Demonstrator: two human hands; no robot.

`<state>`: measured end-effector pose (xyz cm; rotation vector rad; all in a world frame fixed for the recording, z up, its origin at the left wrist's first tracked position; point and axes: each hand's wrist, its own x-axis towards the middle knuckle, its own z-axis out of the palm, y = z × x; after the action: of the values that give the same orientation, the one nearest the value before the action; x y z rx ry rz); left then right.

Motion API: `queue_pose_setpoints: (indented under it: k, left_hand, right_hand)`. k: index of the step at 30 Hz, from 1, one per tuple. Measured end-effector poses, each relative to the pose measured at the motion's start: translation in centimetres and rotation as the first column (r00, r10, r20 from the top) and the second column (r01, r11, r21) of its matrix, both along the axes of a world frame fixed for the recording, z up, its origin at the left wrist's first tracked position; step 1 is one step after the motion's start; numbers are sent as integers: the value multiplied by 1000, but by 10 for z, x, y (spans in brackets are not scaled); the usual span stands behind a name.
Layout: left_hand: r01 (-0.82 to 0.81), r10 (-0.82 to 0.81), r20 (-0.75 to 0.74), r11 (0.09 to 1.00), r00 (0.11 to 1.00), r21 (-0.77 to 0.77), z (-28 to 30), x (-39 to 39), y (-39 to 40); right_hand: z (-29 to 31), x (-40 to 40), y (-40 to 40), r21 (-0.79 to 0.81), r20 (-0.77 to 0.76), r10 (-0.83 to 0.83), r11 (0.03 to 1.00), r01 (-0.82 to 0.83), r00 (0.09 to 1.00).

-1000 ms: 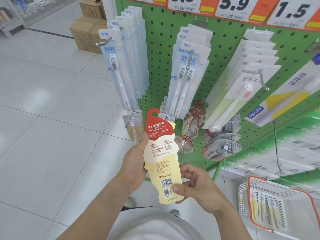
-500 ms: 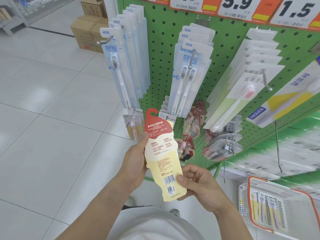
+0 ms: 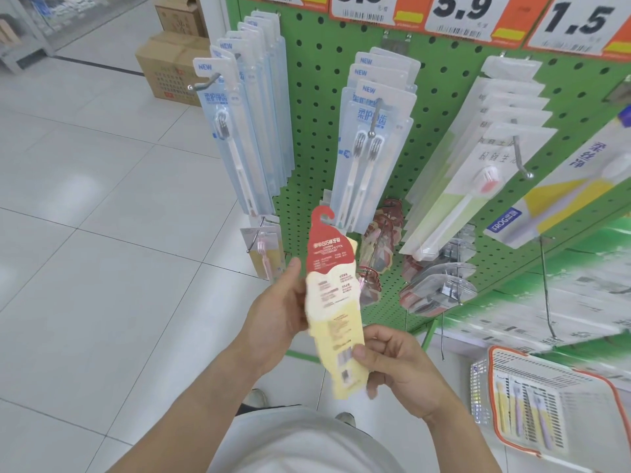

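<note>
My left hand (image 3: 276, 315) grips the red-and-yellow toothbrush pack (image 3: 333, 302) by its left edge, and my right hand (image 3: 392, 363) pinches its lower end. I hold it before the green pegboard (image 3: 314, 138) — hanging blue packs (image 3: 368, 158) crowd just behind. An orange basket (image 3: 492, 387) sits lower right. Since a moment ago the pack has turned slightly and is now blurred.

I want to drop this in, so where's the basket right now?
Head view, lower right: the basket is below the green pegboard, just right of the right hand, with toothbrush packs inside.
</note>
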<state>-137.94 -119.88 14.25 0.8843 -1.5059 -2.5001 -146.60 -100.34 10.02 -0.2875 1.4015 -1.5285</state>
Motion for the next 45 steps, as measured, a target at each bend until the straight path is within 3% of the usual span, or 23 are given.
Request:
queue_pose_setpoints:
  k: [6, 10, 13, 17, 21, 24, 27, 31, 34, 37, 41, 45]
  left_hand:
    - [53, -61, -89, 994, 994, -92, -1, 0, 6]
    - [147, -139, -245, 989, 959, 13, -7, 4, 6]
    - [156, -150, -246, 988, 958, 7, -7, 3, 8]
    - [120, -142, -134, 979, 981, -163, -11, 4, 13]
    - [126, -151, -65, 950, 986, -285, -19, 3, 18]
    - [133, -152, -19, 910, 988, -394, -24, 2, 21]
    - [180, -190, 30, 852, 981, -491, -28, 3, 23]
    - [257, -222, 137, 720, 965, -645, -31, 2, 24]
    - [222, -158, 156, 661, 975, -716, -31, 0, 23]
    - [217, -156, 155, 562, 975, -798, -29, -7, 24]
    - [167, -152, 112, 420, 982, -892, -30, -31, 27]
    - [107, -87, 80, 374, 993, -921, -39, -58, 31]
  right_hand:
    - [3, -2, 3, -48, 106, -7, 999, 12, 994]
    - [5, -1, 1, -63, 138, 101, 994, -93, 985]
    - [10, 6, 0, -17, 97, 171, 985, -170, 980]
    - [6, 9, -5, 71, 25, 68, 995, -69, 997]
    - [12, 5, -6, -132, 168, -32, 990, 55, 985]
    - [16, 8, -5, -167, -85, -197, 969, 181, 977]
    - [17, 4, -4, -138, -357, -361, 933, 333, 862]
    - [14, -4, 7, -3, -677, -318, 903, 430, 663]
    - [4, -12, 17, 3, -878, -271, 821, 571, 395]
    - [-11, -25, 20, -24, -966, -185, 757, 653, 179]
    - [-24, -37, 10, -13, -984, -132, 722, 691, 120]
    - [-29, -46, -5, 108, -983, -24, 732, 672, 184]
